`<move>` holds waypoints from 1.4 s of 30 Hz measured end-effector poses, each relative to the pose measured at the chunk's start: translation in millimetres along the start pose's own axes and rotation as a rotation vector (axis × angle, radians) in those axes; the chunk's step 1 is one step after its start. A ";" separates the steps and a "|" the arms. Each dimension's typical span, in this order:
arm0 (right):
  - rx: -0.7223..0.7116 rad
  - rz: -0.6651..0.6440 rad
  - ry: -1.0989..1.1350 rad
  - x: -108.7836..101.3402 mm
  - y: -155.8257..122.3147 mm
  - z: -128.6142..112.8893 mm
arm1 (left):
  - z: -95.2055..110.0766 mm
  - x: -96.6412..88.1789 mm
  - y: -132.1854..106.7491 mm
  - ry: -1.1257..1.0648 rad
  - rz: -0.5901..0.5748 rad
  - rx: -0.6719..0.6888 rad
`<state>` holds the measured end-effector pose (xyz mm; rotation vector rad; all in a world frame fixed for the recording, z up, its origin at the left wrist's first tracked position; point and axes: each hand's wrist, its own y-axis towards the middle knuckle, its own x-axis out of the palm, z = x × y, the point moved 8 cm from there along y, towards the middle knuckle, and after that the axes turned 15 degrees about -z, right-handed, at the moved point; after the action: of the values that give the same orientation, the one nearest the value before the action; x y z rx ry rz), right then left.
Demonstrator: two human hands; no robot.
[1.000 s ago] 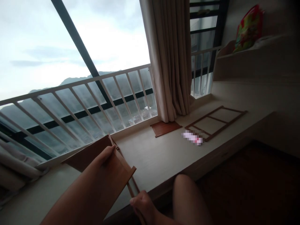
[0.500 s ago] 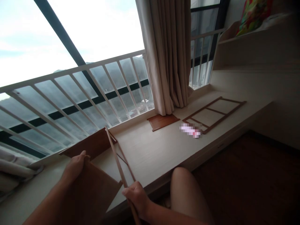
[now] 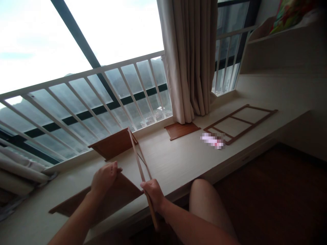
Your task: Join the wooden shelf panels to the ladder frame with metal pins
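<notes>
My right hand [image 3: 154,192] is closed round a narrow wooden frame [image 3: 138,158], which stands on edge and slants away from me across the ledge. At its far end, a brown wooden panel [image 3: 114,144] reaches left from the frame beside the railing. My left hand [image 3: 106,175] grips the upper edge of a nearer wooden panel [image 3: 120,192], its fingers curled over the edge. This panel's right end meets the frame close to my right hand; whether they are joined I cannot tell. My left forearm hides part of the panel.
On the pale ledge [image 3: 153,160], a small wooden panel [image 3: 182,130] lies below the curtain [image 3: 189,68]. Farther right lie a flat wooden frame [image 3: 241,131] and a blurred pink-white item [image 3: 213,140]. A white railing [image 3: 84,80] runs along the window. My knee [image 3: 204,194] is at the ledge's front.
My left hand has moved right along the nearer panel's edge. That panel has turned, and its right end now sits against the frame. My right hand still holds the frame. The view has shifted slightly left.
</notes>
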<state>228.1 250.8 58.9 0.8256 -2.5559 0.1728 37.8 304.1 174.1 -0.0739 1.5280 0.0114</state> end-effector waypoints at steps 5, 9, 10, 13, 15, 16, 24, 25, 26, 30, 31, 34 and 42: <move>-0.050 0.039 -0.035 -12.0 13.0 -6.1 | 40.0 16.1 -18.7 0.141 -0.003 0.042; -0.070 0.053 -0.060 -19.4 23.0 -5.6 | 61.0 21.6 -36.3 0.136 -0.001 0.054; -0.073 0.054 -0.068 -20.7 24.9 -5.5 | 65.0 22.8 -40.6 0.136 0.001 0.059; -0.086 0.051 -0.096 -22.4 28.9 -8.0 | 72.9 25.4 -52.3 0.138 0.010 0.065; -0.099 0.054 -0.110 -22.8 30.3 -11.7 | 74.8 25.5 -58.9 0.132 0.018 0.059; -0.103 0.053 -0.116 -22.7 30.8 -13.4 | 74.9 25.2 -61.8 0.126 0.023 0.054; -0.089 -0.127 -0.072 -17.3 36.8 -13.1 | 75.0 22.8 -77.1 0.124 0.060 0.024; -0.085 -0.154 -0.063 -17.1 37.5 -13.0 | 75.5 22.7 -78.1 0.126 0.064 0.021; -0.080 -0.183 -0.051 -16.7 38.2 -13.1 | 75.9 22.6 -78.9 0.127 0.065 0.017; -0.066 -0.276 0.003 -17.1 41.2 -15.5 | 76.0 23.2 -81.0 0.116 0.046 -0.003; -0.062 -0.293 0.013 -17.6 42.1 -15.9 | 75.8 23.6 -81.4 0.112 0.039 -0.005; -0.047 -0.338 0.036 -18.2 44.7 -15.4 | 75.5 26.0 -82.4 0.115 0.017 0.003; -0.038 -0.412 0.074 -10.6 60.3 -6.6 | 79.0 31.7 -84.7 0.166 -0.041 0.050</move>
<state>203.2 307.1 61.1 1.2802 -2.2549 0.0242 122.5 222.7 149.1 -0.0681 1.6911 -0.0670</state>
